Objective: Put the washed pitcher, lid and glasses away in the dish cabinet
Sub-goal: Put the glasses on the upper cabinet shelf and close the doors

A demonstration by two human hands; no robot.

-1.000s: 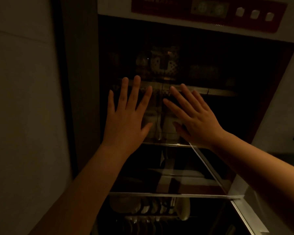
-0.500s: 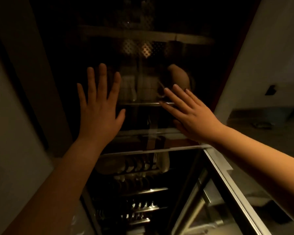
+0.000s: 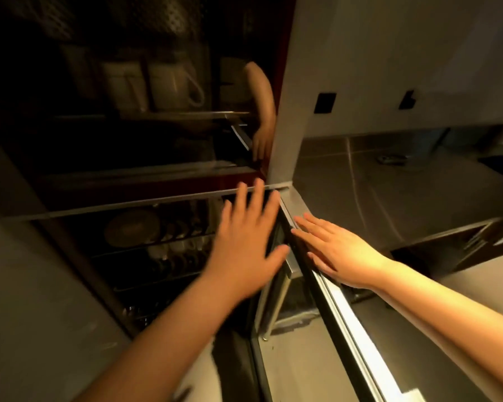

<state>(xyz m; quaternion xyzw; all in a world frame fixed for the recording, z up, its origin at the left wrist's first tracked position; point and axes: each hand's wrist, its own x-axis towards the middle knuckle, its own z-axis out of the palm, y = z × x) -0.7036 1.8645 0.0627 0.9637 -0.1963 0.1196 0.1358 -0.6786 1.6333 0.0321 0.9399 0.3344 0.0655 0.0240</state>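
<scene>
Both hands' fingers [image 3: 246, 198] spread flat, dish cabinet [image 3: 134, 198] door beneath them

Pale, perhaps white pitcher [image 3: 173, 82] in a dark cabinet [image 3: 157, 181] with a silver rim; grey counter [image 3: 404, 192].

Steel counter [image 3: 418, 192] with drain [image 3: 389, 159]; two wall hooks [image 3: 325, 103].

Both arms reach forward, left hand [image 3: 246, 242] and right hand [image 3: 339, 252] flat with fingers straight and spread
</scene>
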